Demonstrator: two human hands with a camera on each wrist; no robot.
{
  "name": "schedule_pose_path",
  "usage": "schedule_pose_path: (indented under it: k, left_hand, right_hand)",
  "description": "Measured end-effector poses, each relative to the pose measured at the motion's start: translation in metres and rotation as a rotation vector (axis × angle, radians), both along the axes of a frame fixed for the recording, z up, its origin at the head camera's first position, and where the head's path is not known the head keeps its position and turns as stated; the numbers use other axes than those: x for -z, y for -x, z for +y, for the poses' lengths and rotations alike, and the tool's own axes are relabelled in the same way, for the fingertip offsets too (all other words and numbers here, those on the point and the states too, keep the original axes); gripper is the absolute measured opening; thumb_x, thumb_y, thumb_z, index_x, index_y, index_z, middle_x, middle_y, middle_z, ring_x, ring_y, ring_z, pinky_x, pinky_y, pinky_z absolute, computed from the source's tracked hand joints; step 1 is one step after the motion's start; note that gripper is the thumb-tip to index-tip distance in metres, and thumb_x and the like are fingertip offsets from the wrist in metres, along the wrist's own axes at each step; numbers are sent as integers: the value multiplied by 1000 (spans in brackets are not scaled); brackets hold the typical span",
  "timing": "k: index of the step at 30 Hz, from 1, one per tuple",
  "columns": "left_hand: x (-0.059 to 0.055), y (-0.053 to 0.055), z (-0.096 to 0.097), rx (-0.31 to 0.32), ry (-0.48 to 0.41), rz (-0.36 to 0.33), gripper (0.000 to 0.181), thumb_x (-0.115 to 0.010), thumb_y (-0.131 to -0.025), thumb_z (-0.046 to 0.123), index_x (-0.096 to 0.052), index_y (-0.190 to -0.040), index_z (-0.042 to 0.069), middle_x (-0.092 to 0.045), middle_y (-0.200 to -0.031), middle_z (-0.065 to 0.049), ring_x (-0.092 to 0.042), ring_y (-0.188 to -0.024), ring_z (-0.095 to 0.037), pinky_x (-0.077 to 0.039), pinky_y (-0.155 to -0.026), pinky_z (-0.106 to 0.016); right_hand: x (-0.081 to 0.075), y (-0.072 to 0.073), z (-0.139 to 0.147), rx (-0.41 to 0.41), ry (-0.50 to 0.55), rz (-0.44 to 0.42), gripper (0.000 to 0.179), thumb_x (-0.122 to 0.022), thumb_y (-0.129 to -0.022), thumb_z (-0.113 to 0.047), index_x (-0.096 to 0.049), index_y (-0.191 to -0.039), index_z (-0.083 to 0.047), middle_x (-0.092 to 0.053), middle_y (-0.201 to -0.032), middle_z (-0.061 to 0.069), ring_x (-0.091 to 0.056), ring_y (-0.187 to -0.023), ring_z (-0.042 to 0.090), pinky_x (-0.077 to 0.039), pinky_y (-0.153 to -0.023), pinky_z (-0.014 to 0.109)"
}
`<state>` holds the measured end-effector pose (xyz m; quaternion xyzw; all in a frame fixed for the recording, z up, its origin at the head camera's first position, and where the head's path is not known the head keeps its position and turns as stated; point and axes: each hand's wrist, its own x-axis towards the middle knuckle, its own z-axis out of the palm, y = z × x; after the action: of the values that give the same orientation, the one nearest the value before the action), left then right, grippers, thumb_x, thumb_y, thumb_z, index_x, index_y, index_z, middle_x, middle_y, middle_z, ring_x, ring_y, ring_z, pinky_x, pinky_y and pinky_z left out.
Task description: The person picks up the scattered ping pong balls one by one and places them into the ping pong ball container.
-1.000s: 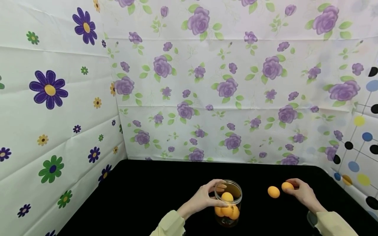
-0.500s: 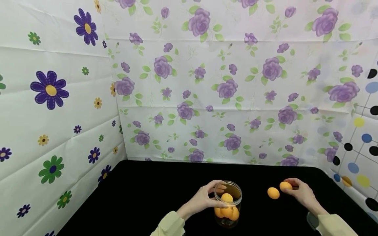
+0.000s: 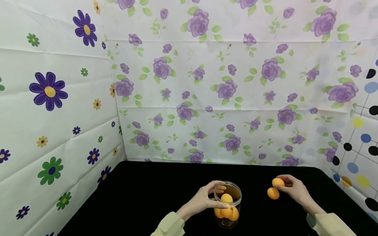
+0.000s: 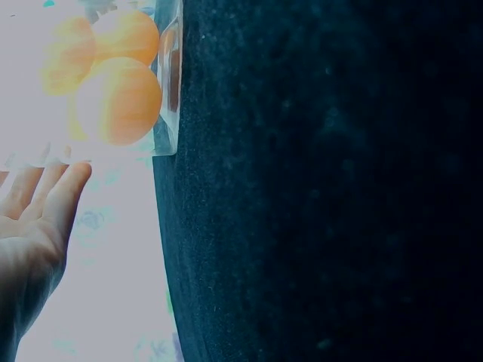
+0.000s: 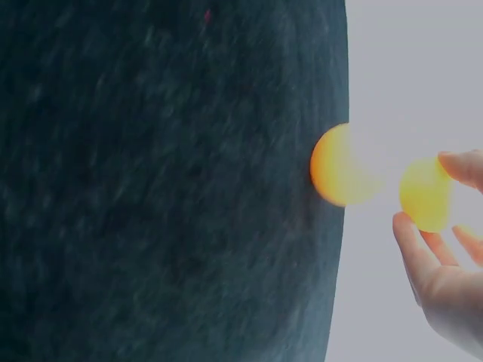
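A clear open-topped jar (image 3: 226, 224) stands upright on the black table, with several orange ping-pong balls (image 3: 226, 212) inside. My left hand (image 3: 203, 198) grips the jar around its upper part, thumb at the front and fingers behind the rim. To the right, my right hand (image 3: 296, 190) pinches an orange ping-pong ball (image 3: 278, 182) between thumb and fingers. The right wrist view has this held ball (image 5: 424, 194) raised off the table. Another orange ball (image 3: 273, 193) rests on the cloth just in front of it.
Black cloth (image 3: 147, 196) covers the table. A floral curtain (image 3: 189, 131) hangs along the back, with patterned sheets at the left and right sides. A dark, rounded object (image 3: 310, 220) sits partly hidden by the right sleeve.
My right hand has lifted its ping-pong ball slightly and carried it left, above the ball on the table. The left hand and jar have stayed in place.
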<state>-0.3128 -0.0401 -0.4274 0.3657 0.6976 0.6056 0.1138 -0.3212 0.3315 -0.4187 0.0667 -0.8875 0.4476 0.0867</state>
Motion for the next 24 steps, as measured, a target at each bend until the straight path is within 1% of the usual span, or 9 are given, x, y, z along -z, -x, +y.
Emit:
schedule_pose_path:
  k: [6, 11, 15, 20, 24]
  left_hand:
    - [-1, 0, 0, 2, -2, 5, 60, -71, -80, 24, -43, -132, 19, -50, -124, -6, -46, -113, -23, -43, -83, -27]
    - [-1, 0, -1, 1, 7, 8, 61, -71, -80, 26, -43, -133, 19, -50, -124, -5, -46, -113, -21, -43, -83, -28]
    - [-2, -1, -1, 2, 8, 7, 60, -71, -80, 25, -43, -133, 18, -50, -124, -5, -47, -113, -20, -43, -83, -28]
    - [-2, 0, 0, 2, 12, 4, 58, -70, -81, 23, -43, -132, 18, -50, -123, -6, -47, -113, -20, -43, -83, -28]
    - [-1, 0, 0, 0, 10, 7, 59, -71, -81, 21, -43, -133, 17, -49, -124, -7, -46, -113, -21, -43, -83, -28]
  right_hand:
    - [-5, 1, -10, -54, 34, 14, 53, -67, -83, -23, -48, -121, 9, -52, -112, 26, -54, -97, 38, -49, -71, 38]
    - [-12, 0, -18, -87, 65, 17, 52, -67, -84, -22, -48, -122, 8, -50, -115, 27, -54, -98, 37, -49, -72, 37]
    - [-18, -2, -26, -114, 109, 15, 51, -67, -83, -20, -48, -122, 8, -50, -115, 26, -54, -98, 37, -49, -73, 38]
    - [-26, -5, -37, -134, 138, 0, 51, -67, -83, -22, -48, -123, 6, -50, -116, 25, -54, -98, 35, -48, -74, 38]
    - [-31, -6, -46, -139, 131, 7, 51, -67, -83, -24, -49, -123, 4, -52, -115, 22, -55, -96, 32, -48, -73, 36]
